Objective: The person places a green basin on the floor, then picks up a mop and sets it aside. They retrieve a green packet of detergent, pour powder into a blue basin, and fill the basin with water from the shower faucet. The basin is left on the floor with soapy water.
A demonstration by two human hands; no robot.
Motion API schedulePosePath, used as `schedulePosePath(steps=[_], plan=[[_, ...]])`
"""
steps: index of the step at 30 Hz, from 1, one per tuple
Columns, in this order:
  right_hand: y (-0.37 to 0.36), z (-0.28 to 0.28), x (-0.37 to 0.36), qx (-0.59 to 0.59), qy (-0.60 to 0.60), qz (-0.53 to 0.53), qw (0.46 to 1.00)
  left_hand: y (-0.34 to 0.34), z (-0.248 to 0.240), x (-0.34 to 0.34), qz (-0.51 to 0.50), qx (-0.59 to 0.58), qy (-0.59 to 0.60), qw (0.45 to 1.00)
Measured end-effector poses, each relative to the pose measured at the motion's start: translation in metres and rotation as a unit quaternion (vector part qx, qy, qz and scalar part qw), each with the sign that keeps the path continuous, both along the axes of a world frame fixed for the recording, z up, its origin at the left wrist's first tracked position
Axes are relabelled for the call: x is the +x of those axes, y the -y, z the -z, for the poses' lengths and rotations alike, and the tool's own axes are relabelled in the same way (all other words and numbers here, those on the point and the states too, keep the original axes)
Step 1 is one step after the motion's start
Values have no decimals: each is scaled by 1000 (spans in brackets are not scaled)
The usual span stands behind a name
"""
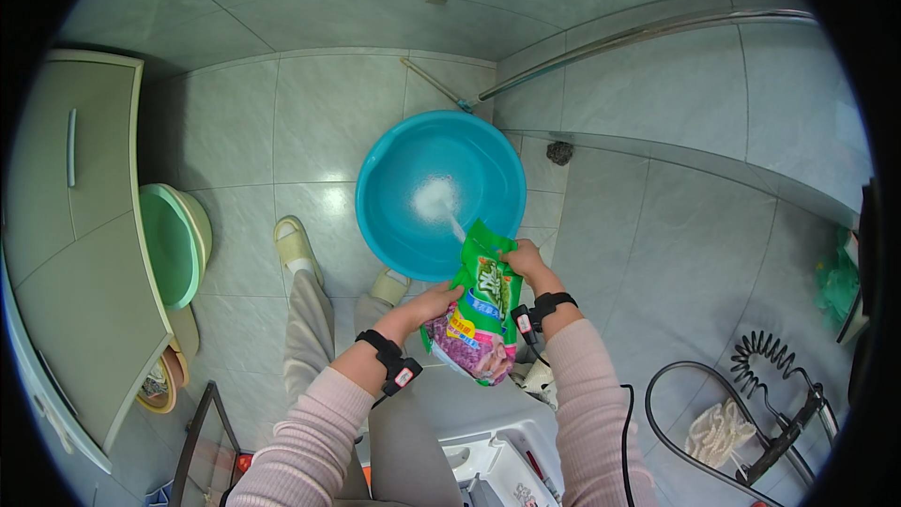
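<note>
Pink ribbed sleeves (324, 427) are seen nearest the camera, with a black band (388, 361) worn at each wrist. Between the wrists a plump, slightly crumpled plastic bag (483, 305) is held tilted, coloured green above and purple below, with yellow and blue printed patches. Its top end is pointed over the near rim of a round blue basin (383, 174), set on the tiled floor (235, 244); white powder (435, 197) is let out in a thin stream and spread in a patch on the basin's bottom. The bag's left edge is gripped by the curled left hand (434, 308), its upper right edge by the closed right hand (529, 263). Some fingers are hidden behind the bag.
</note>
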State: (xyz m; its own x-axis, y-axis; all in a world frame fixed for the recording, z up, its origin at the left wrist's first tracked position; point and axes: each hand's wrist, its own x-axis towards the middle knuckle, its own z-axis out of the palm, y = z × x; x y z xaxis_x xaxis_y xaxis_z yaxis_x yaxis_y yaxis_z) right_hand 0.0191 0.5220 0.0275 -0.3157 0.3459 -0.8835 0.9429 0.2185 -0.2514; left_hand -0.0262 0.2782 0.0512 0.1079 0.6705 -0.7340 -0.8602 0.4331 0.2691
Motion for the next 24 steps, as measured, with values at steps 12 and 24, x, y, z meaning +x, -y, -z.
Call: schedulePosePath(steps=[12, 24], plan=[[1, 9, 7, -92, -6, 11, 996, -3, 23, 7, 47, -39, -84, 995], [2, 17, 12, -25, 14, -9, 1000, -7, 13, 0, -45, -21, 109, 993]])
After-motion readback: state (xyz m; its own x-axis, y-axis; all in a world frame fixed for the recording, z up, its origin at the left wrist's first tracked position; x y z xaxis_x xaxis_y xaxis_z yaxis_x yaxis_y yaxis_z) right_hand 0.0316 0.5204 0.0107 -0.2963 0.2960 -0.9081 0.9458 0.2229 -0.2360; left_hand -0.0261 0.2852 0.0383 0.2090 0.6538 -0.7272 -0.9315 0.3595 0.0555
